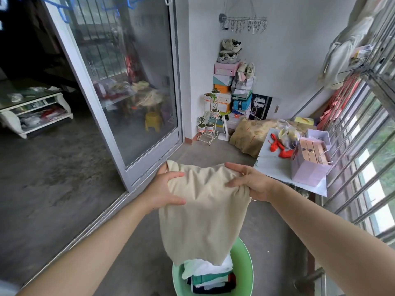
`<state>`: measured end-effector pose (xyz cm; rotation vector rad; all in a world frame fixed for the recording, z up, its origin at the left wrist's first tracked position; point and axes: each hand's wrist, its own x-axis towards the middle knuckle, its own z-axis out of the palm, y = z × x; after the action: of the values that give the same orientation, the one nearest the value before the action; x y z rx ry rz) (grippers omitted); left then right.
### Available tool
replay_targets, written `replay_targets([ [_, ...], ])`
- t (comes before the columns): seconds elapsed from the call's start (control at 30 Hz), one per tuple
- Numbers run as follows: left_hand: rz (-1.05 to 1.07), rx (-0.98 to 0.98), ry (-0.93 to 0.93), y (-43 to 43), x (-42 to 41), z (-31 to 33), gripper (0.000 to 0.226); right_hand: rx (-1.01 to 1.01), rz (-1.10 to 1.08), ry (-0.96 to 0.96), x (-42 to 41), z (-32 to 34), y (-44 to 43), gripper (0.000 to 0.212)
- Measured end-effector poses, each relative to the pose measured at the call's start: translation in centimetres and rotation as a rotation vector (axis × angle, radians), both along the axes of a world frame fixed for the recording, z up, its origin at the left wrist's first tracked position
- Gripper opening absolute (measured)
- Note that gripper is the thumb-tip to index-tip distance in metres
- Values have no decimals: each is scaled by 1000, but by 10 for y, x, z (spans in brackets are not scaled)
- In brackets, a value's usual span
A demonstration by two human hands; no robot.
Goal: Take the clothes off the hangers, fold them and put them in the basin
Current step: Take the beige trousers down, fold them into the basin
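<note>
Both hands pinch the top edge of a cream knit fabric garment [203, 212], left hand [165, 189] and right hand [251, 181] set apart so it hangs flat for folding. It hangs directly over the round green plastic basin [245, 265], which holds a stack of folded clothes [210, 276], likely for a short drop.

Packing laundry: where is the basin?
Head view, bottom centre: the green basin sits on the floor below the held cream garment, with folded clothes inside.

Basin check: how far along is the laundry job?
Done: folded clothes are stacked in the green basin. In hand: the left hand and right hand grip a cream garment, off its hanger, hanging above the basin. Left: fold it and lay it on the stack. More hung clothes: cannot tell.
</note>
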<state>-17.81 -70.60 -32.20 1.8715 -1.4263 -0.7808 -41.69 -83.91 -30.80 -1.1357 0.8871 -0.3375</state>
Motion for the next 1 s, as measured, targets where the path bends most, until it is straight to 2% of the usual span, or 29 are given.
replay_targets([
  [0.1, -1, -34, -56, 1, -5, 0, 83, -13, 29, 24, -4, -3, -2, 80],
  [0.2, 2, -32, -105, 0, -8, 1, 85, -45, 1, 65, -9, -4, -2, 63],
  [0.37, 36, -165, -58, -1, -3, 11, 82, 140, -29, -61, -12, 2, -8, 38],
  [0.5, -78, -208, -225, -4, -4, 16, 80, 241, -8, -113, -13, 11, -13, 29],
  [0.63, -52, -295, -425, -15, -5, 10, 61, 262, 60, -103, -14, 19, -12, 29],
  [0.77, 36, -328, -487, -17, -3, 10, 32, 80, 161, -10, -20, 26, -13, 39],
  [0.87, 68, -319, -509, -18, 1, 16, 28, -120, 276, 173, -24, 25, -10, 82],
  [0.93, 45, -304, -520, -21, 3, 21, 26, -385, 351, 363, -23, 21, -3, 100],
  [1.0, 25, -281, -523, -24, 3, 26, 25, -725, 409, 588, -20, 12, 0, 98],
])
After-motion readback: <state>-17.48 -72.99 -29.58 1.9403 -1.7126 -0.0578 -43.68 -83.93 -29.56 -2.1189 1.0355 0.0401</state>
